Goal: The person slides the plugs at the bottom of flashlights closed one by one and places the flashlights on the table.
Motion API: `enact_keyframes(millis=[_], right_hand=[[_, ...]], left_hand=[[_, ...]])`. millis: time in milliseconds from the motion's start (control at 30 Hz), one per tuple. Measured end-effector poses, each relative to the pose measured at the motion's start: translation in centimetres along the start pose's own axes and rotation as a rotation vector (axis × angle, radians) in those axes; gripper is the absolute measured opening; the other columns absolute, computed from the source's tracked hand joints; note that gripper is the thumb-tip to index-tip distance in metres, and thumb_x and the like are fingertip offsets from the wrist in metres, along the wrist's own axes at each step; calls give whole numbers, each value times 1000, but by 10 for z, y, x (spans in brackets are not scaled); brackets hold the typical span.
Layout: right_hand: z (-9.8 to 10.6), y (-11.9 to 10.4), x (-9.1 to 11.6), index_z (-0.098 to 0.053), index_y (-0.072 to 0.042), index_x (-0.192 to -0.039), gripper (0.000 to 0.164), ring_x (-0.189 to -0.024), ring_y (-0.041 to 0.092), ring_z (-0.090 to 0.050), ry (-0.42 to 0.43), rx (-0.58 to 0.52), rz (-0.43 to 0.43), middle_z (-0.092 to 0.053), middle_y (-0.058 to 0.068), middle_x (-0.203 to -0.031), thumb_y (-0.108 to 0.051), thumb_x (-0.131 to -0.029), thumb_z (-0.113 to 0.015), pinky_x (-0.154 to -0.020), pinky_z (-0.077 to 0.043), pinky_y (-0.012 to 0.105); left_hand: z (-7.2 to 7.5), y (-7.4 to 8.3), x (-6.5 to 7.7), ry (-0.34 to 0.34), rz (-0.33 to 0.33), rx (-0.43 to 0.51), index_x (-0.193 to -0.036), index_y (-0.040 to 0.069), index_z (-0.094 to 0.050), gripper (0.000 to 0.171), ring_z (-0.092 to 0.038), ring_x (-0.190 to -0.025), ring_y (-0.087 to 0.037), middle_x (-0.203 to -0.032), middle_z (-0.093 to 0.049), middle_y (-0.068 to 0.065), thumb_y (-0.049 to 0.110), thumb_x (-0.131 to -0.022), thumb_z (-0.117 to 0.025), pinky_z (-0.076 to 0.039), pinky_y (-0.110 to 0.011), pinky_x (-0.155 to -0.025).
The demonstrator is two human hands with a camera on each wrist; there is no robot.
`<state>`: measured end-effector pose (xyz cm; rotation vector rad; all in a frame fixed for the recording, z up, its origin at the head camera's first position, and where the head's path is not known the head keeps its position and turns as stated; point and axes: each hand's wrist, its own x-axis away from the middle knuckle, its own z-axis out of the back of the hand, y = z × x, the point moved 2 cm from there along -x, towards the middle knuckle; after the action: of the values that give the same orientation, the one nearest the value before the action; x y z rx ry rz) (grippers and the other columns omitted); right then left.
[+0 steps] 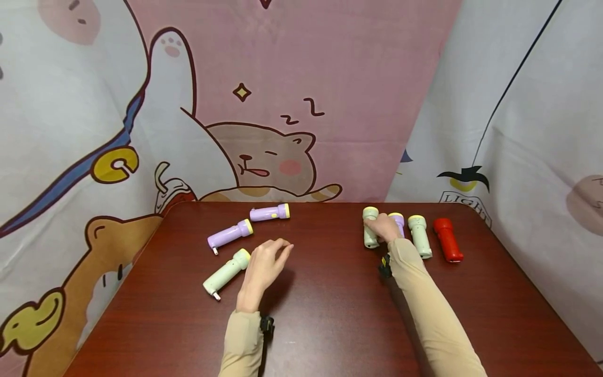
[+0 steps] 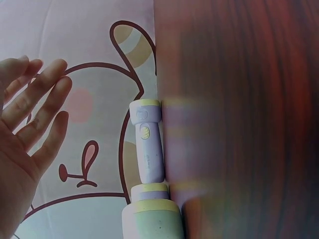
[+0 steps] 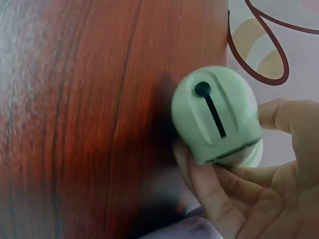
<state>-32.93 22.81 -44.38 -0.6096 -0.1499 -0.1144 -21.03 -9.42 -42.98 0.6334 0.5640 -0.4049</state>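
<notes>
My right hand (image 1: 385, 227) grips a pale green flashlight (image 1: 370, 212) at the far right part of the table. In the right wrist view, that flashlight's slotted end (image 3: 214, 117) faces the camera, with the fingers and thumb around its body. Right beside it is a purple flashlight (image 1: 398, 220), partly hidden by the hand. My left hand (image 1: 265, 263) hovers over the table with loosely bent fingers and nothing in them. Nearest to it lies another pale green flashlight (image 1: 227, 273), its head end close to the hand.
Two purple flashlights (image 1: 231, 235) lie at the back left, one shown whole in the left wrist view. Right of my right hand are another pale green flashlight (image 1: 420, 238) and a red flashlight (image 1: 448, 241). A cartoon-printed cloth (image 1: 353, 104) hangs behind the brown table (image 1: 325, 314).
</notes>
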Motion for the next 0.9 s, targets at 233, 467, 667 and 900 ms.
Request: enact_keyframes(millis=[233,467,667,900], right_hand=[[0,-1,-1,-58,12,-101,50,-51,20,-65,-14,71,-20,-65,28,-91,-36,-91,-51,-48,-52,29],[0,-2,1,-60,11,-97,47,-49,20,-63,-14,66,-33,-66,25,-86,-35,-90,-54,-47,-51,29],[3,-3,2,-61,7,-94,44,-52,21,-61,29,139,-20,-65,20,-81,-36,-88,-56,-47,-47,29],[10,-5,6,-60,7,-96,45,-79,34,-60,84,212,-37,-64,26,-95,-36,-87,-57,-56,-49,42]], left_hand=[[0,1,1,-14,10,-4,-88,12,-72,10,-67,-67,-22,-76,-70,-4,19,-90,-65,-50,-33,-57],[-1,1,1,-14,10,-4,-88,12,-72,10,-67,-67,-24,-76,-70,-4,19,-90,-65,-50,-35,-58],[-2,1,1,-22,12,-8,-88,12,-72,10,-67,-67,-24,-75,-70,-4,19,-90,-65,-50,-35,-58],[-3,1,0,-20,10,-14,-88,12,-72,10,-67,-67,-22,-76,-70,-4,20,-89,-66,-51,-35,-58]])
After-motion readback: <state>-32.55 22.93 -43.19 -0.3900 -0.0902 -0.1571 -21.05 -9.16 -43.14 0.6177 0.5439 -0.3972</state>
